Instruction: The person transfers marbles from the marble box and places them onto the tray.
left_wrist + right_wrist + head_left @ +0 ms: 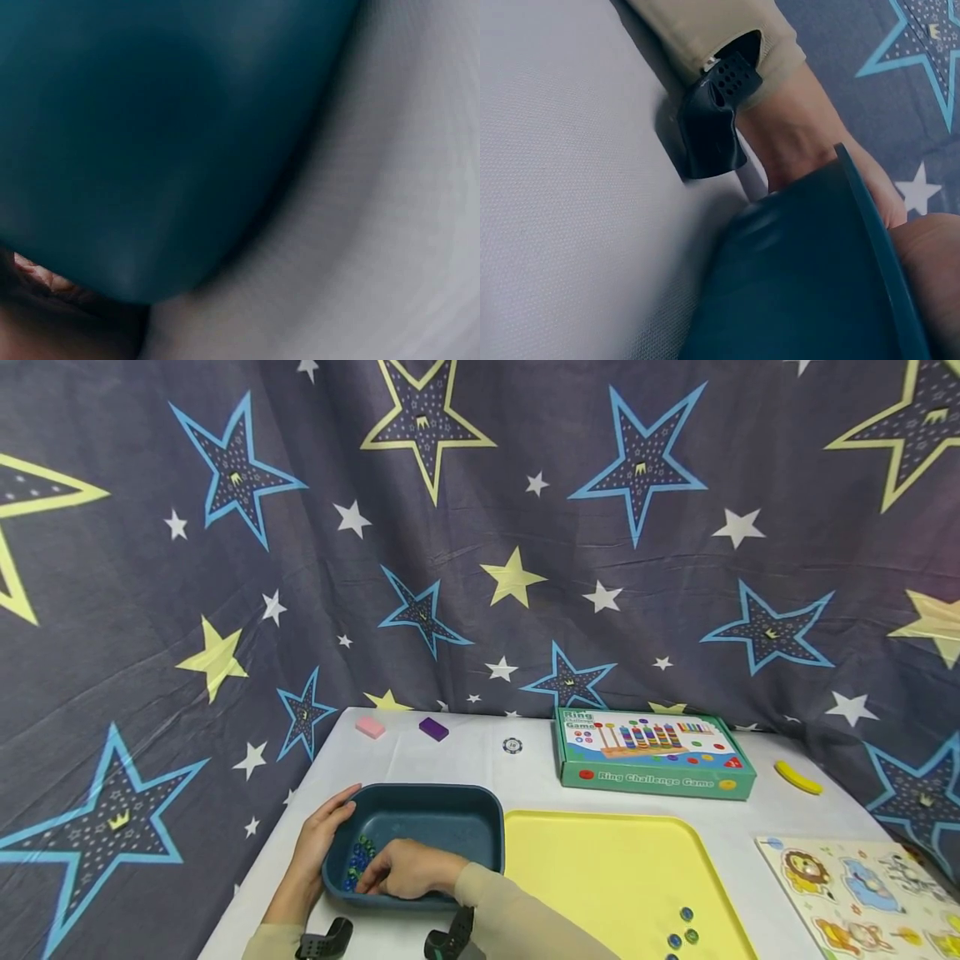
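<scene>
A dark teal tub [450, 800] stands at the front of the table, with a heap of blue and green glass marbles [363, 852] at its left end. My left hand [318, 843] grips the tub's left side, its fingers along the rim at the far left corner. Inside the tub, my right hand [412, 868] reaches down to the marbles with bent fingers. Its fingertips are partly hidden at the heap, and I cannot tell whether they pinch a marble. The tub's outer wall [150, 150] fills much of the left wrist view. The right wrist view shows its wall [802, 277] too.
A yellow tray [600, 860] lies right of the tub, with several marbles [692, 936] near its front right. Farther back are a pink block [370, 727], a purple block [433, 729], a poker chip [512, 746], a game box [656, 781], a yellow curved piece [798, 777] and an animal puzzle [862, 893].
</scene>
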Available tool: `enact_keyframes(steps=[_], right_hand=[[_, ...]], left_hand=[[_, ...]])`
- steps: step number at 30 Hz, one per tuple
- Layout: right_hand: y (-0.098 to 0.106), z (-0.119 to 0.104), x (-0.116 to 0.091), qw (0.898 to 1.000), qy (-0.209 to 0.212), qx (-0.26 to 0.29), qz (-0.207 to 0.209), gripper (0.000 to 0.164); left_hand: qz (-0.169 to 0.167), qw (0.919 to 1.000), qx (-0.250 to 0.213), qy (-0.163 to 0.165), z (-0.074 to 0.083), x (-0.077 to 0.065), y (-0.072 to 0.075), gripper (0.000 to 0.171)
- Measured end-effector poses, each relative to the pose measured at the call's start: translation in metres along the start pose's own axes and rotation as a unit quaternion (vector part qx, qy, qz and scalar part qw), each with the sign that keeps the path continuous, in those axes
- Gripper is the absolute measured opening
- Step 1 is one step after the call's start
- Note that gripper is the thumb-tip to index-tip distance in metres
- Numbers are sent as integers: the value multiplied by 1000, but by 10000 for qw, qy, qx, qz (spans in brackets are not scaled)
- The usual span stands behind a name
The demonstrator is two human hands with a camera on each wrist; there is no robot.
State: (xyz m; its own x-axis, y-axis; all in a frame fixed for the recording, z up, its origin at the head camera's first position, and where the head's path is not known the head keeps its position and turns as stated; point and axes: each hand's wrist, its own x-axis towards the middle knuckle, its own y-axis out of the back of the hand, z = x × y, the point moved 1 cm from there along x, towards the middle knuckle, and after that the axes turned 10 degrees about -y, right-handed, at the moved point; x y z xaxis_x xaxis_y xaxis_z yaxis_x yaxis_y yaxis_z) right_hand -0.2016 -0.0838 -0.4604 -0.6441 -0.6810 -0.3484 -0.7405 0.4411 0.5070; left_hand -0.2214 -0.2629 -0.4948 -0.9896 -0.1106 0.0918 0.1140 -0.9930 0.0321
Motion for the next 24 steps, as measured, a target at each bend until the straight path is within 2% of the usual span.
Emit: enact_keyframes(steps=[3,9,14,24], right_hand=[[0,0,0,9999,74,29,148,14],[0,-1,2,9951,171,-115,967,14],[-2,-1,4,9968,66,-291,747,16],[-3,-2,4,9980,266,-372,426,14]], left_hand=[[-1,10000,30,-25,1,0,0,45],[-36,10000,32,-12,2,1,1,45],[-55,10000,1,50,3,0,1,45],[-25,9999,-56,149,2,0,0,47]])
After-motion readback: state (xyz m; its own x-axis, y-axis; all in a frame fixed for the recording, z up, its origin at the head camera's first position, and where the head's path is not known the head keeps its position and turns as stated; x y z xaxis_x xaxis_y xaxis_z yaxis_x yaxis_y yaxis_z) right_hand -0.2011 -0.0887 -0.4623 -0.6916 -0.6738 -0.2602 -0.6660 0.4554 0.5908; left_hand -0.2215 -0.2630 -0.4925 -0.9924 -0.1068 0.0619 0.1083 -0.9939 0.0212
